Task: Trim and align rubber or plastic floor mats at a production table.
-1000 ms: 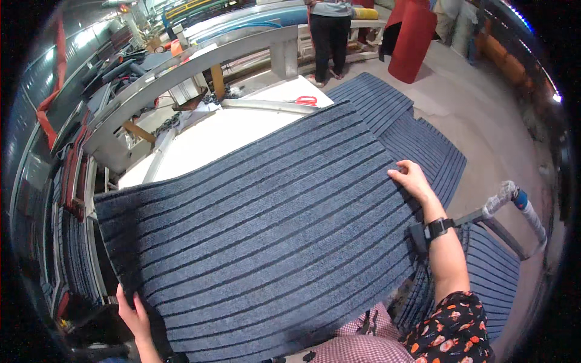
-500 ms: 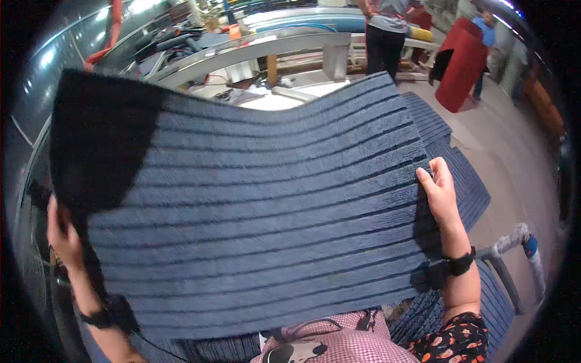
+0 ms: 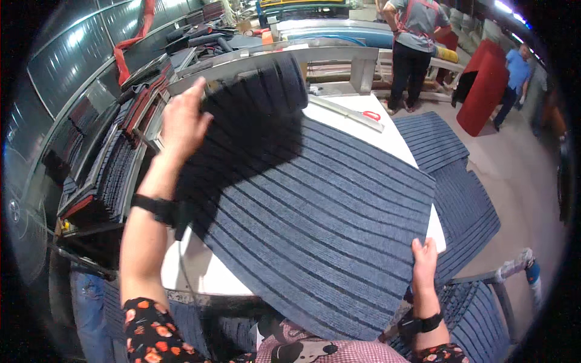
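Observation:
A large blue-grey carpet mat (image 3: 327,212) with dark ribs lies slantwise over a white tabletop, its near corner hanging toward my body. The far left part is in dark shadow and its end curls upward. My right hand (image 3: 425,263) is closed on the mat's right edge, thumb on top. At the shadowed left edge, my left hand (image 3: 184,124) is raised with its fingers stretched and thumb apart. Whether that thumb touches the mat I cannot tell. Black bands circle both wrists, and a cable hangs from the left one.
A metal straightedge (image 3: 348,113) and red-handled scissors (image 3: 370,115) lie at the table's far side. More ribbed mats (image 3: 466,212) are on the right. A rack of stacked mats (image 3: 109,163) stands left. Two people are beyond, near a red roll (image 3: 481,88); a padded pipe (image 3: 514,264) sits right.
The mat has gone from being held up spread between both hands to lying slanted on the table. My left hand has moved up and right and opened; my right hand has lowered.

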Demonstrator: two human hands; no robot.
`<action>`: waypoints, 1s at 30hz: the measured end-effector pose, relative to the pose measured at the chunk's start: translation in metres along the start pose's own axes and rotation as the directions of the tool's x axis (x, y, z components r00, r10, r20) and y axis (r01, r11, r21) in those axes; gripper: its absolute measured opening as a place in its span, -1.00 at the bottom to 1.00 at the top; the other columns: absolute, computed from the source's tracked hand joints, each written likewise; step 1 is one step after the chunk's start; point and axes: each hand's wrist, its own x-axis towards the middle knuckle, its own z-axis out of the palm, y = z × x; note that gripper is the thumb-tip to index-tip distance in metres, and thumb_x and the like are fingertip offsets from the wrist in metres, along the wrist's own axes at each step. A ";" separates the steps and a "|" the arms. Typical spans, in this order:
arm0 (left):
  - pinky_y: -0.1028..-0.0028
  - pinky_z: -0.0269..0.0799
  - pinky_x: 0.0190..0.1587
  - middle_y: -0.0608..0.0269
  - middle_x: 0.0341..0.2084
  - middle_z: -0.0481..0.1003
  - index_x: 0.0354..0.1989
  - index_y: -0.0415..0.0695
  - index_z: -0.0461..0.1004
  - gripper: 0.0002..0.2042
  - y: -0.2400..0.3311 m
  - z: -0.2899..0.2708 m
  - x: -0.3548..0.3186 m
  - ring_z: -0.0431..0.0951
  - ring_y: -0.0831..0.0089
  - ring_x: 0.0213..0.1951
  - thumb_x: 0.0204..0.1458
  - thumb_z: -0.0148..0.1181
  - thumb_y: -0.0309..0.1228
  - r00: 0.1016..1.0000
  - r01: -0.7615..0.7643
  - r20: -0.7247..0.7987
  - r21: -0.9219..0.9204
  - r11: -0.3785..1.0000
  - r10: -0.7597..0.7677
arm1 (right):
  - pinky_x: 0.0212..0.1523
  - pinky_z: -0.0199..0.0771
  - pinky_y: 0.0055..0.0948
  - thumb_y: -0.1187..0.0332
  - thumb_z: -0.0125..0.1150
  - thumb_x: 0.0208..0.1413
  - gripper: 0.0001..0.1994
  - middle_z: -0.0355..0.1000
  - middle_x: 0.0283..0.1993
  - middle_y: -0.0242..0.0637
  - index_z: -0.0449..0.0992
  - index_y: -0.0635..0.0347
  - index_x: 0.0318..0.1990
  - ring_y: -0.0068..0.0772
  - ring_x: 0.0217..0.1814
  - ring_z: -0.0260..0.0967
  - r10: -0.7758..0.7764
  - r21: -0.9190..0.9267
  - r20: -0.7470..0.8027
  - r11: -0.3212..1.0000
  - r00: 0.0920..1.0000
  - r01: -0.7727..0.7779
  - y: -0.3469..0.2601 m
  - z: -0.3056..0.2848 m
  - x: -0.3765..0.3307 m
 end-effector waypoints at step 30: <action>0.56 0.38 -0.47 0.22 -0.53 0.38 -0.19 -0.34 0.39 -0.61 -0.133 0.094 -0.204 0.41 0.55 -0.49 -0.15 0.28 -0.32 -0.001 0.764 0.628 -0.501 -0.407 -0.778 | 0.01 0.22 -0.43 0.48 0.04 0.04 -0.68 0.34 -0.11 -0.18 0.28 0.40 -0.03 -0.37 -0.08 0.26 -0.188 -0.236 -0.052 0.957 0.981 0.171 0.030 -0.007 0.039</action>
